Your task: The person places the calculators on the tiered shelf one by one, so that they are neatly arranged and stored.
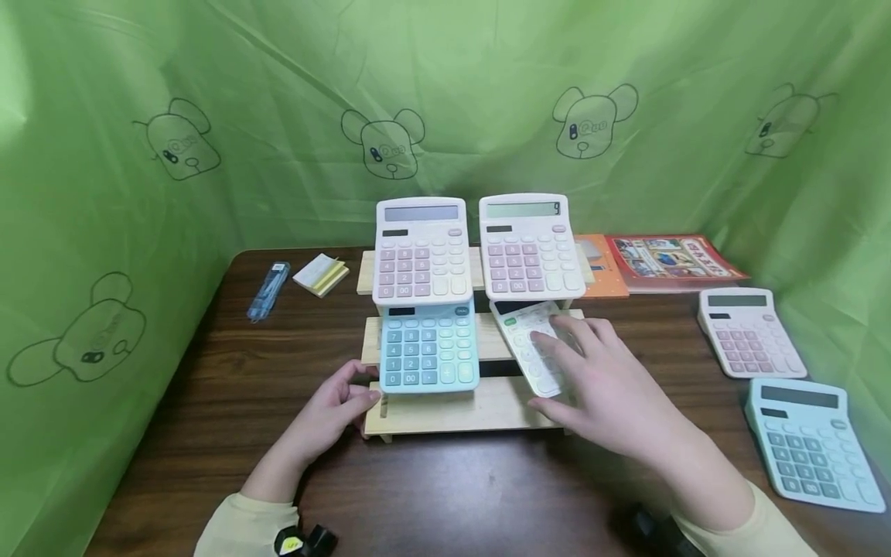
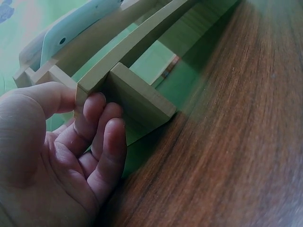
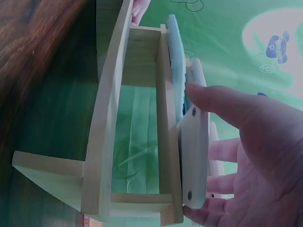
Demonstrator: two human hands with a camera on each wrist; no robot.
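A stepped wooden rack stands on the table, and my left hand pinches the left end of its lowest slat between thumb and curled fingers. My right hand grips a white calculator with a green key, thumb on one edge and fingers on the other. This calculator leans tilted on the middle step, its top close below a pink-keyed calculator. Beside it on the same step sits a blue calculator. Another pink-keyed calculator stands on the top step at left.
At the right of the table lie a pink-keyed calculator and a blue calculator. Behind the rack are a red book and an orange booklet. Sticky notes and a blue packet lie at left. Green cloth surrounds the table.
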